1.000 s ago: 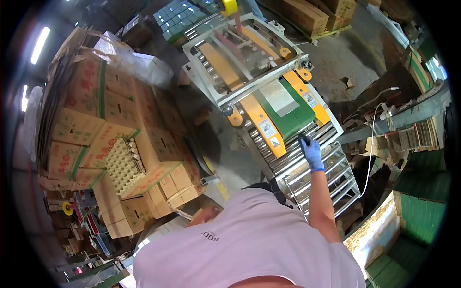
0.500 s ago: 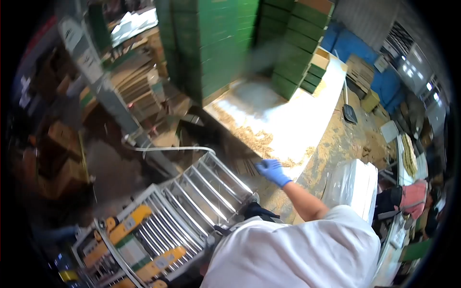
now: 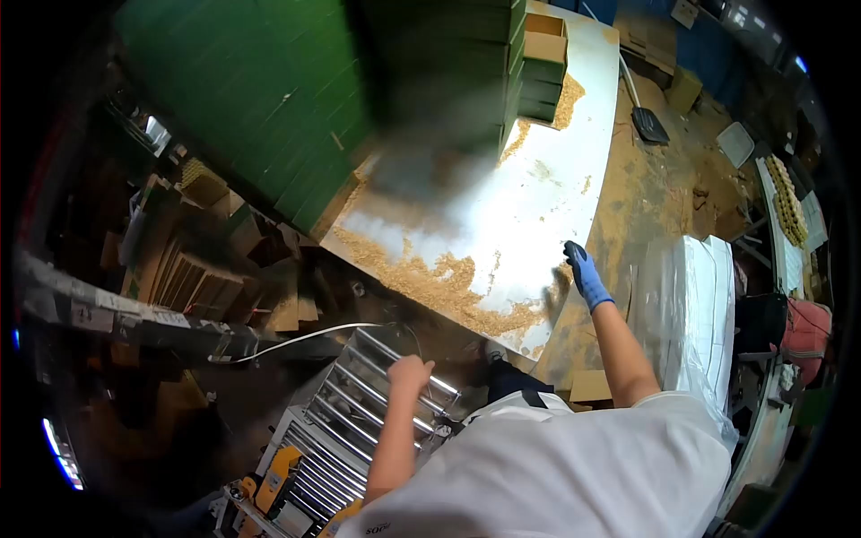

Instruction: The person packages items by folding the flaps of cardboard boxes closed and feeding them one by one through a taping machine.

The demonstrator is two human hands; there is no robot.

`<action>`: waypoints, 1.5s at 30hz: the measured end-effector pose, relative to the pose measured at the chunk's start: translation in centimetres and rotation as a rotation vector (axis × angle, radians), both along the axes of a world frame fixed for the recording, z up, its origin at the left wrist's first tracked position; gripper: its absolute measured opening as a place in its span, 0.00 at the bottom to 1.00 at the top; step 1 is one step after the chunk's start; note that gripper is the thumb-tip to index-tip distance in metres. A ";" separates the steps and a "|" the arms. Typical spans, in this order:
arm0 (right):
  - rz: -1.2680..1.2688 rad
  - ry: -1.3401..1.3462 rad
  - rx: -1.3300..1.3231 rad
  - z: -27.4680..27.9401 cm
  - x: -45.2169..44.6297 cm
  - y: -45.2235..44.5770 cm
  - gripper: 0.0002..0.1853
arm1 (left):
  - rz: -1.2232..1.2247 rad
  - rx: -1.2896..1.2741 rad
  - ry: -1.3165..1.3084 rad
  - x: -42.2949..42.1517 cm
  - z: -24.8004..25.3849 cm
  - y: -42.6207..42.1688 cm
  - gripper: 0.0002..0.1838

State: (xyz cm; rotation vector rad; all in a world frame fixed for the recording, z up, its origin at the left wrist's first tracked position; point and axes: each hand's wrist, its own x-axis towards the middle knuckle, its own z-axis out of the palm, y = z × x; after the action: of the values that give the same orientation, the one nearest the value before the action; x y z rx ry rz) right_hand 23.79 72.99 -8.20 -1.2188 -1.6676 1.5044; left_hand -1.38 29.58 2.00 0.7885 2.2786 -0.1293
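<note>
My right hand [image 3: 587, 276], in a blue glove with dark fingertips, is stretched out over the right edge of a white board [image 3: 560, 188]. Its fingers are extended and hold nothing. Wood shavings [image 3: 430, 282] lie along the board's near edge, left of this hand. My bare left hand [image 3: 410, 371] is above the metal rollers of a conveyor [image 3: 359, 394]. Its fingers look curled in, with one tip poking out to the right, and nothing shows in them. Tall stacks of green boxes [image 3: 260, 108] rise at the board's far side.
Beside the board lies a black shovel [image 3: 649, 125] on the dusty floor. Plastic-wrapped white stock [image 3: 695, 314] stands to my right, and flat cardboard [image 3: 193, 278] leans at left. An open-topped box [image 3: 544, 40] tops a short green stack. A person in pink [image 3: 807, 327] is at far right.
The view has swung closer to the board and green stacks. My left hand has come into view above the rollers. My gloved right hand now reaches farther right, with its fingers straighter.
</note>
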 end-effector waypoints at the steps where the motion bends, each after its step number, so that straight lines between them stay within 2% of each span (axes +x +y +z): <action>1: 0.043 -0.026 0.044 -1.2 -1.4 2.6 0.35 | -0.082 0.011 0.067 -1.2 1.8 3.8 0.25; 3: 0.056 0.093 -0.019 -2.3 -5.1 8.0 0.35 | -0.074 0.138 0.056 -4.9 4.0 11.1 0.26; 4: 0.072 0.133 -0.022 -2.0 -7.4 11.0 0.36 | -0.060 0.286 0.039 -7.0 4.5 14.5 0.30; 5: 0.084 0.178 -0.021 -1.9 -9.5 13.2 0.36 | -0.047 0.437 0.025 -9.1 4.6 17.3 0.37; 6: 0.133 0.130 0.265 -3.5 -11.5 15.6 0.36 | -0.032 0.655 0.059 -11.7 2.8 20.4 0.45; 7: 0.097 0.078 0.296 -2.7 -14.0 18.4 0.36 | -0.019 0.890 0.092 -14.2 0.9 24.3 0.56; 8: 0.061 0.024 0.325 -1.8 -16.6 21.2 0.36 | 0.142 1.024 -0.049 -16.3 1.3 28.5 0.60; 9: -0.001 0.039 0.222 -0.1 -19.5 24.1 0.38 | 0.304 1.139 -0.197 -18.5 2.6 32.9 0.65; 10: -0.069 0.058 0.120 1.6 -22.4 27.0 0.39 | 0.307 1.248 -0.109 -21.0 4.3 36.6 0.65; 11: -0.081 0.141 0.157 1.4 -24.8 30.0 0.42 | 0.308 1.344 -0.015 -23.5 6.3 39.6 0.65; 13: -0.081 0.124 0.413 4.5 -28.9 35.3 0.42 | 0.308 1.600 0.025 -27.2 10.6 45.1 0.53; 15: -0.096 0.210 0.493 7.5 -32.5 38.5 0.41 | 0.204 1.669 0.153 -29.9 15.2 49.4 0.53; 17: -0.117 0.377 0.392 7.2 -36.5 41.6 0.38 | 0.188 1.797 -0.063 -31.1 17.7 53.0 0.51; 18: -0.048 0.471 0.336 5.2 -38.3 43.6 0.39 | 0.151 1.711 -0.135 -31.4 18.6 54.0 0.51; 19: -0.025 0.351 0.389 5.6 -38.0 43.5 0.40 | 0.194 1.729 -0.095 -30.8 18.8 55.4 0.51; 20: -0.041 0.358 0.398 6.0 -38.6 43.1 0.41 | 0.125 1.757 0.020 -29.9 18.5 56.3 0.51; 21: -0.056 0.366 0.408 4.0 -40.0 43.8 0.41 | 0.054 1.782 0.138 -28.9 18.4 57.1 0.52; 23: -0.045 0.326 0.342 1.8 -41.9 46.0 0.40 | 0.139 1.832 0.114 -29.0 17.6 58.2 0.54; 26: 0.033 0.249 0.451 7.0 -38.4 43.0 0.38 | 0.218 1.842 0.059 -28.7 17.5 58.4 0.56; 32: 0.031 0.156 0.484 7.5 -37.0 40.8 0.37 | 0.190 1.877 0.004 -28.4 17.4 56.7 0.53; 35: 0.064 0.149 0.551 7.4 -35.7 38.8 0.36 | 0.173 1.842 0.080 -27.8 17.6 54.1 0.49; 38: 0.142 0.126 0.393 10.6 -32.8 33.6 0.38 | 0.156 1.858 0.090 -27.0 17.1 50.8 0.43; 40: 0.049 0.017 0.433 7.7 -32.4 31.7 0.38 | 0.132 1.909 0.068 -27.1 16.2 48.5 0.45; 42: 0.111 -0.053 0.432 6.2 -31.3 29.8 0.38 | 0.103 1.910 0.063 -27.6 14.5 46.1 0.48; 44: 0.119 0.004 0.404 8.1 -29.3 25.4 0.37 | 0.138 1.921 -0.036 -26.8 13.6 43.2 0.49; 45: 0.086 0.017 0.427 8.8 -28.5 23.2 0.34 | 0.159 1.915 -0.090 -26.1 13.5 41.6 0.49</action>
State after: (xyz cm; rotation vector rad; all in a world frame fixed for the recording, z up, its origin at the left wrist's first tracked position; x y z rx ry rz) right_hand -4.72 96.24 0.57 -0.9108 -1.9241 1.1188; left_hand -27.46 71.14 15.45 1.2863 1.7444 2.2979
